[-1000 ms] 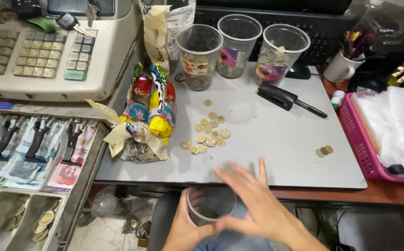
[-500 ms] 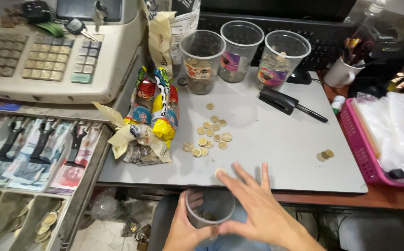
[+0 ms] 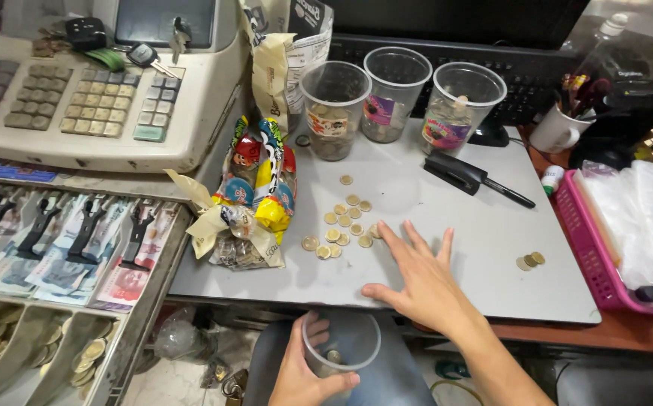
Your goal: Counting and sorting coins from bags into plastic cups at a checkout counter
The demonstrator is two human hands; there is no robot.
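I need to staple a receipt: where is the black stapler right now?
In the head view, the black stapler lies on the grey desk mat, right of centre, just below the rightmost clear plastic cup and beside a black pen.

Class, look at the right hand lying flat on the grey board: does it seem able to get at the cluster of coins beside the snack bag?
Probably yes. The right hand lies flat with fingertips at the edge of the cluster of coins, and nothing stands between them.

Open grey desktop [image 3: 447,248] right of the coin pile [image 3: 341,225]; snack bag [image 3: 255,199] left, 3 plastic cups [image 3: 398,98] behind.
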